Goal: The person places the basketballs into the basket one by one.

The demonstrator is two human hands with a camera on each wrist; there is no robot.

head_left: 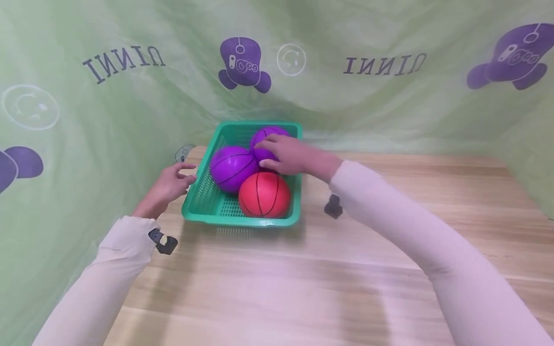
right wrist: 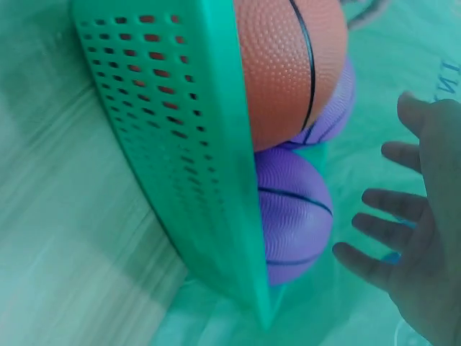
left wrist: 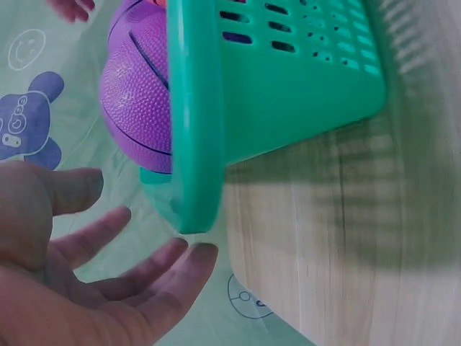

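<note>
A green plastic basket (head_left: 242,222) holds a red ball (head_left: 265,196) at its front right, a purple ball (head_left: 231,168) at its left and another purple ball (head_left: 261,139) at the back right. All have black basketball lines. Over the back purple ball is my right hand (head_left: 286,154), hiding part of it; in the right wrist view its spread fingers stand apart from the balls. My left hand (head_left: 169,185) is beside the basket's left rim, fingers loosely bent and holding nothing. The left wrist view shows its fingertips (left wrist: 204,254) close to the rim; contact is unclear.
The basket stands on a light wood-grain table (head_left: 281,288), near its back left. A green cloth (head_left: 329,101) with purple cartoon figures and mirrored lettering hangs behind and along the sides. Dark devices (head_left: 166,244) are worn at the wrists.
</note>
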